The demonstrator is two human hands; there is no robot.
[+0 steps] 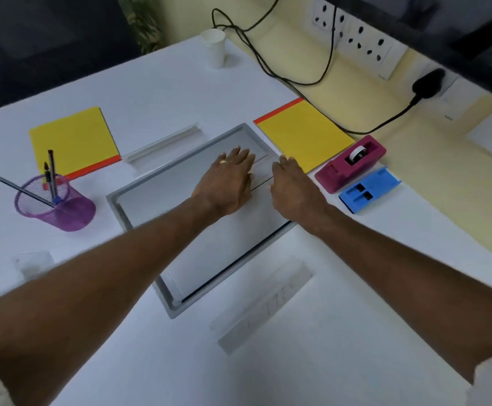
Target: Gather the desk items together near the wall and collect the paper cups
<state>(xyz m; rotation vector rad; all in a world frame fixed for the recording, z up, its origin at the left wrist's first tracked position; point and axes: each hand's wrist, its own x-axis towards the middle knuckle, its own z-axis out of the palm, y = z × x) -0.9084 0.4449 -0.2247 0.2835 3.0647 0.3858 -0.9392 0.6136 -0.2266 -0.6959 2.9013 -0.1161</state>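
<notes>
A white paper cup [215,47] stands upright at the far corner of the white desk [297,347], by the wall. One yellow pad with a red edge [73,140] lies at the left; a second one [304,133] lies near the wall. A magenta tape dispenser [351,162] and a blue holder [369,189] sit to the right of it. A purple mesh pen cup [57,203] with pens leans at the left. My left hand [227,183] lies flat on the grey desk hatch [139,197]. My right hand [293,186] hovers beside the second pad's near corner, holding nothing.
Black cables [297,80] trail over the desk's far edge to wall sockets [356,39]. A dark monitor [444,27] overhangs at the upper right. A dark chair [33,39] stands beyond the left edge. Two grooved slots [162,145] [263,303] flank the hatch.
</notes>
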